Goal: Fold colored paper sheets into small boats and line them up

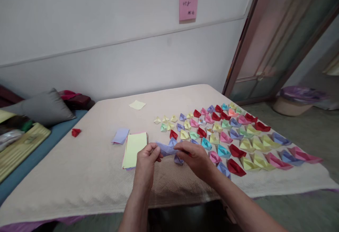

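Between my two hands is a purple paper boat, held above the near part of the table. My left hand pinches its left end between thumb and fingers. The right end is gripped by my right hand. Just below and behind it on the cloth lie other folded purple boats, partly covered by my hands. Close to my left hand lies a stack of coloured paper with a pale yellow sheet on top. A smaller purple stack of paper sits to its left.
Rows of coloured paper boats cover the right side of the cloth-covered table. A yellow sheet lies toward the back, and a crumpled-looking red paper piece at left. A pink note is taped on the wall. A bin stands at right.
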`<state>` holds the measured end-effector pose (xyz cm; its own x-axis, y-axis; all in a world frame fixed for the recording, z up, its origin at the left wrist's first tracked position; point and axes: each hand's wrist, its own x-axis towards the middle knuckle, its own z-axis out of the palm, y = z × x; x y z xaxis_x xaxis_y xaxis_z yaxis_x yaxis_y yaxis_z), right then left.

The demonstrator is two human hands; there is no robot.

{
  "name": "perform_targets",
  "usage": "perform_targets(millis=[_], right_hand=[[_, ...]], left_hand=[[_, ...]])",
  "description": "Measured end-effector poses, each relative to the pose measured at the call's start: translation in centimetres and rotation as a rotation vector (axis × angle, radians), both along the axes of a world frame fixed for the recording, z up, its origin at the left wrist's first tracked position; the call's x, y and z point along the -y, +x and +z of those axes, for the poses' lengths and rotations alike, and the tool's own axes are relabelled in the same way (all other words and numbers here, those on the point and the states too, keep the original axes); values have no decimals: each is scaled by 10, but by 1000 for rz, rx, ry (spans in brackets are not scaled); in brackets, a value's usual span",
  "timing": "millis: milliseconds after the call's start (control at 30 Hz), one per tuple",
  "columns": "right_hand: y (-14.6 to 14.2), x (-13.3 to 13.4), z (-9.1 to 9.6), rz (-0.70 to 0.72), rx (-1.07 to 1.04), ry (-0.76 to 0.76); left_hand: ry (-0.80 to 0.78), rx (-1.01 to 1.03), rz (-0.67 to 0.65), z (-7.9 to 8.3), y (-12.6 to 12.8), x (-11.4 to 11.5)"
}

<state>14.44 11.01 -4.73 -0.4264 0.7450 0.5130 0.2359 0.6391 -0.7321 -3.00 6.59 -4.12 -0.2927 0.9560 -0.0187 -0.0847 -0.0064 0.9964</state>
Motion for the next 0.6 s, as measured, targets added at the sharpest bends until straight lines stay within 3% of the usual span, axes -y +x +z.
perform_targets(millis=[333,600], right_hand=[[1,1,3,5,9,-73],[0,1,5,-22,26,-105]], left_hand=[[49,-24,-12,0,1,0],[26,-164,44,2,2,-1]])
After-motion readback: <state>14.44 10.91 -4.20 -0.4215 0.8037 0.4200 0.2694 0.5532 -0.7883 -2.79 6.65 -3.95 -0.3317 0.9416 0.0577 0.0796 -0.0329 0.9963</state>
